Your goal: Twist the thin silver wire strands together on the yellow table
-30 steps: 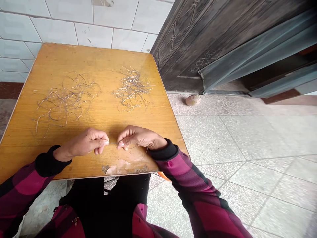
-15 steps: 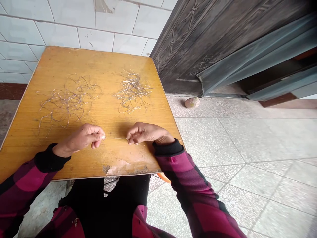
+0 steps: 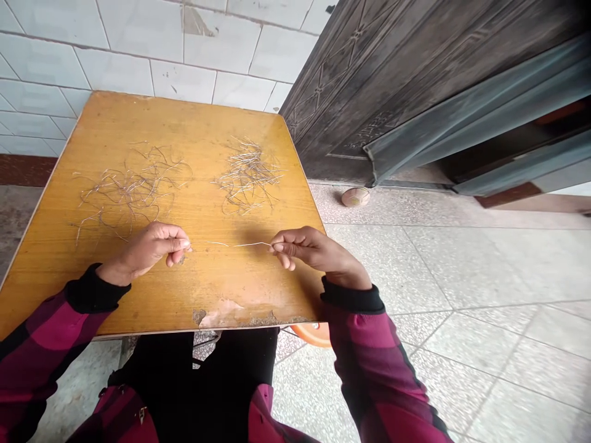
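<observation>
My left hand (image 3: pixel 159 247) is closed in a pinch over the near middle of the table, with a tiny bit of thin wire showing at the fingertips. To its right, my right hand (image 3: pixel 309 249) pinches the end of a thin metal wire (image 3: pixel 252 244) between thumb and forefinger. That wire runs left toward my left hand, slightly bent. Part of it fades out against the wood, so I cannot tell whether it reaches the left fingertips unbroken. Beyond my left hand lies a loose pile of curled wires (image 3: pixel 129 187). A denser pile of straighter wires (image 3: pixel 252 169) lies farther back, right of centre.
The yellow wooden table (image 3: pixel 203 123) has a chipped front edge near my lap. White wall tiles (image 3: pixel 133 69) stand behind it, and a dark carved door (image 3: pixel 341 92) is at the right. A roundish object (image 3: pixel 355 197) sits on the floor; something orange (image 3: pixel 316 334) shows below the table.
My right hand has moved right and slightly away from my left hand, with the wire in its fingers. The gap between the hands has widened. My left hand has barely shifted.
</observation>
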